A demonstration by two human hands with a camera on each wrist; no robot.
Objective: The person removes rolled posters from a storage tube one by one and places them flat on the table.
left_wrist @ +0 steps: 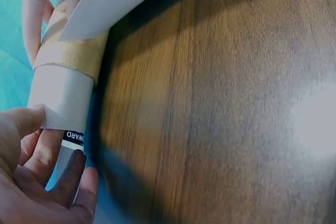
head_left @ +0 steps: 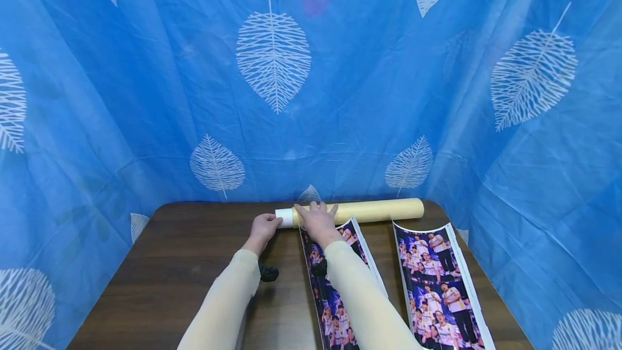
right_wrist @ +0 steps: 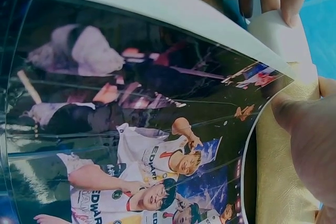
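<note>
Near the table's back edge lies a long pale-gold roll point(head_left: 384, 210). Out of its left end sticks a white rolled poster point(head_left: 284, 218), with printed lettering inside its mouth in the left wrist view. My left hand point(head_left: 265, 227) pinches the poster's open rim, thumb point(left_wrist: 27, 119) outside and fingertips inside. Close to that end, my right hand point(head_left: 318, 222) grips the gold roll from above, its thumb point(right_wrist: 287, 111) on the near side. Beneath my right forearm, a printed poster sheet point(head_left: 335, 307) with group pictures lies lengthwise, its far end curling up at the roll.
A second, similar poster sheet point(head_left: 434, 285) lies at the right of the brown wooden table point(head_left: 160, 280), its far edge curved up. Blue curtains point(head_left: 340, 96) with white leaf patterns hang behind the table and at both sides.
</note>
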